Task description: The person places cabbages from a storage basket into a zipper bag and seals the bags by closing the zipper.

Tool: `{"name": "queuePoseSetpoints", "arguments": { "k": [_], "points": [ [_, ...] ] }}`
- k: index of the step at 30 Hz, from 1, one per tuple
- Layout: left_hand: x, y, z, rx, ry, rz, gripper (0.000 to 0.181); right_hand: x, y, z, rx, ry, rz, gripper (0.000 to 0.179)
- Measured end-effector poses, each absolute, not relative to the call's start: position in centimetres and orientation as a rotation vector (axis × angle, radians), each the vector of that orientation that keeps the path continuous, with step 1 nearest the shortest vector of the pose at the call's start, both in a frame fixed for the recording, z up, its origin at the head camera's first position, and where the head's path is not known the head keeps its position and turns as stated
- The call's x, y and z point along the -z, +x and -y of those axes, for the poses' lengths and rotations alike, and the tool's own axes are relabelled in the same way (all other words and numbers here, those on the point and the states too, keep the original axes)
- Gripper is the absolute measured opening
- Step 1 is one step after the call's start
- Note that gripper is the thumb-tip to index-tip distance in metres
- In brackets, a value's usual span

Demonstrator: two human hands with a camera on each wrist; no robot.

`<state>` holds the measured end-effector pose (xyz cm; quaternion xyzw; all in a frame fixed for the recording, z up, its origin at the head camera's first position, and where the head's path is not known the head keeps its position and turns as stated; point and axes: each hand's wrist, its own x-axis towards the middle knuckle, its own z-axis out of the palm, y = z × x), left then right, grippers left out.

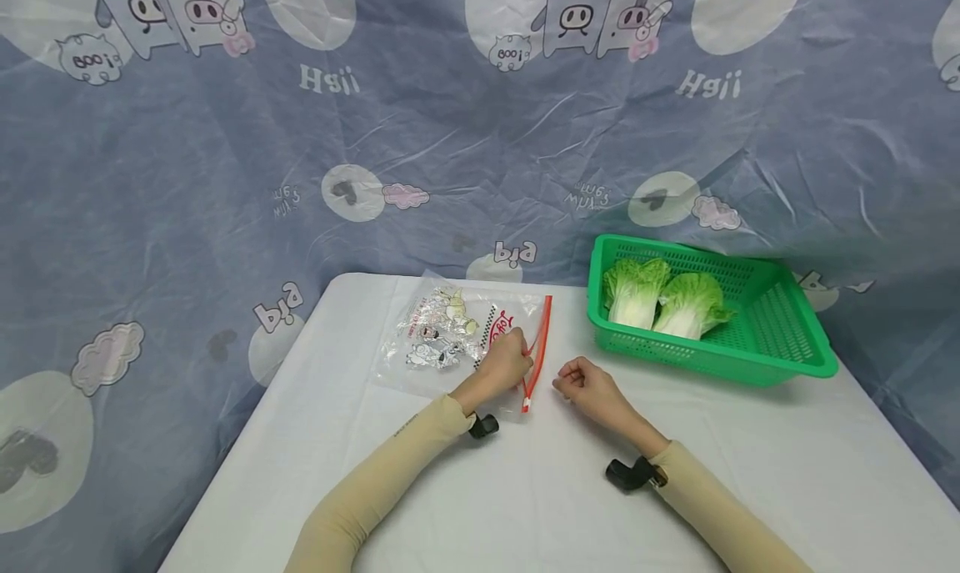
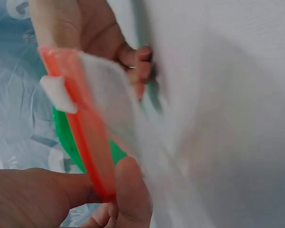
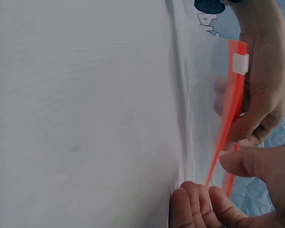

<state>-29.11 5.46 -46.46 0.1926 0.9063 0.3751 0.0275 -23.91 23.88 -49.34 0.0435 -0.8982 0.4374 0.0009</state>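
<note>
A clear slider bag (image 1: 397,348) with cartoon prints and a red zip edge lies flat at the back of the table. My left hand (image 1: 504,361) pinches that edge near its middle, lifting it a little; the left wrist view has the left thumb (image 2: 132,187) against the red strip. The white slider (image 3: 241,63) sits at the strip's near end, and the strip's two sides stand apart beyond it. Just right of the bag mouth, my right hand (image 1: 592,392) hovers with loosely bent fingers, holding nothing.
A green plastic basket (image 1: 795,364) stands at the back right. In it lie two leafy cabbages, one on the left (image 1: 636,294) and one beside it (image 1: 688,306). A patterned blue curtain (image 1: 450,123) hangs behind the white-covered table (image 1: 525,506).
</note>
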Motion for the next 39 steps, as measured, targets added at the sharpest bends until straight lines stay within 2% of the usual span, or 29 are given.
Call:
{"name": "queuePoseSetpoints", "arguments": {
  "k": [10, 15, 19, 28, 39],
  "points": [
    [44.1, -29.0, -4.5, -1.17, 0.594, -2.894, 0.01, 48.9, -27.2, -21.3, -1.779, -0.064, 2.705, 0.038],
    [43.5, -29.0, -4.4, -1.213, 0.565, -2.895, 0.017, 48.8, -28.2, -20.2, -1.803, -0.028, 2.654, 0.029],
    [42.7, -29.4, -3.9, -1.308, 0.532, -2.963, 0.008, 49.0, -28.8, -19.7, -1.756, -0.066, 2.64, 0.022],
    [39.8, -29.4, -1.7, -1.367, 0.495, -3.254, 0.012, 49.0, -29.8, -19.0, -1.759, -0.222, 2.678, 0.022],
    [37.0, -28.2, 0.2, -1.455, 0.423, -3.311, 0.013, 49.1, -30.1, -19.4, -1.822, -0.174, 2.784, 0.018]
  ]
}}
